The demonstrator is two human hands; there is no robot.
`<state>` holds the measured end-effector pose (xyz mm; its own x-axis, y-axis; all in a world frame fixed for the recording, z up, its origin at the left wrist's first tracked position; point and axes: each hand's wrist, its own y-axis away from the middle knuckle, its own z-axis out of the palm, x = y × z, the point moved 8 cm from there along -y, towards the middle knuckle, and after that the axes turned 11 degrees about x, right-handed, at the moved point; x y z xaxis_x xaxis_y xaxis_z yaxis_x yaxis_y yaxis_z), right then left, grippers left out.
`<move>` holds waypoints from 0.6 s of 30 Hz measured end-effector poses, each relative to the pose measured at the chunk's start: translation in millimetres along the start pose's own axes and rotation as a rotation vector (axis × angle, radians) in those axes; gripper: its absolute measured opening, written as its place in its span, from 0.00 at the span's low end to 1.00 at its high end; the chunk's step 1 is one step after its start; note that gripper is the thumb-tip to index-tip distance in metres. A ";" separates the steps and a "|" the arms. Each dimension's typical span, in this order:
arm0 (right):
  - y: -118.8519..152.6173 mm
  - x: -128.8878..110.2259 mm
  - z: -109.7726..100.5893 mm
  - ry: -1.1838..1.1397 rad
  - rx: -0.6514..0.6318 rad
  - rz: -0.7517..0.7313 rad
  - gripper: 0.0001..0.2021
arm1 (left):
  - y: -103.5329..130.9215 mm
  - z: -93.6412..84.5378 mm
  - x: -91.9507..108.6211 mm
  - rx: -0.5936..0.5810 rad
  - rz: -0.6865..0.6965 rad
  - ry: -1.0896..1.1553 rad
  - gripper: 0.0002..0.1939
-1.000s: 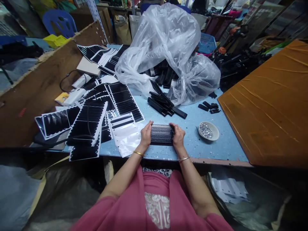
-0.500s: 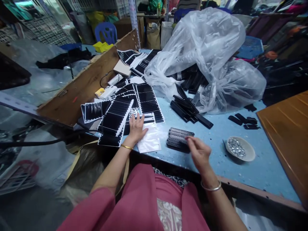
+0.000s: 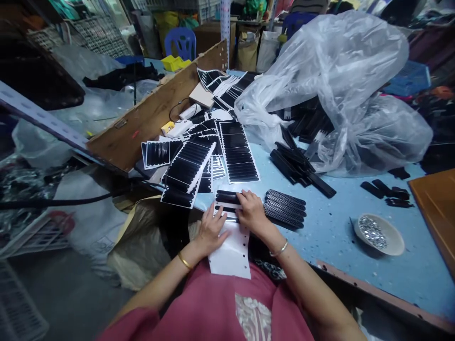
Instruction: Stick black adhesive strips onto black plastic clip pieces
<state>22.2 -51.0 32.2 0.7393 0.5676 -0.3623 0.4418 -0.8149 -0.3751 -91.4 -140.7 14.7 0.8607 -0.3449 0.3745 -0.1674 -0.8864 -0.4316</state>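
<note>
A white backing sheet [image 3: 231, 255] with a few black adhesive strips [image 3: 227, 197] lies at the table's front edge, its lower part hanging over towards my lap. My left hand [image 3: 210, 229] rests on the sheet's left side with fingers spread. At the right end of the top strip, my right hand [image 3: 251, 212] has its fingers bunched together on the strip; its thumb is partly hidden. Just right of that hand lies a row of black perforated pieces [image 3: 285, 208], side by side on the table. No hand touches them.
More black strip sheets [image 3: 238, 151] pile up at the left by a wooden board [image 3: 159, 109]. Black comb-like pieces [image 3: 302, 166] spill from a large clear plastic bag [image 3: 330, 80]. A white bowl [image 3: 394, 239] of small shiny metal parts stands right, near an orange-brown panel [image 3: 435, 208].
My right hand has left the perforated pieces and moved left onto the backing sheet. The sheet has come towards me over the table edge, my left hand with it. The camera view has shifted left.
</note>
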 end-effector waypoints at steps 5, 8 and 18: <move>10.7 1.0 22.8 0.106 -0.154 0.010 0.12 | 21.5 -27.4 -25.4 0.210 -0.287 0.319 0.16; 21.2 1.7 23.6 0.075 -0.069 -0.014 0.10 | 17.9 -36.9 -65.8 0.317 -0.654 0.401 0.18; 76.1 -15.4 -3.0 -0.208 0.328 -0.121 0.12 | -49.7 -2.7 -64.7 -0.130 -0.596 0.164 0.16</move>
<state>46.0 -122.1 11.8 0.5585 0.6963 -0.4508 0.3088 -0.6789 -0.6661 -140.1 -75.2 14.1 0.7411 0.1861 0.6451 0.2524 -0.9676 -0.0108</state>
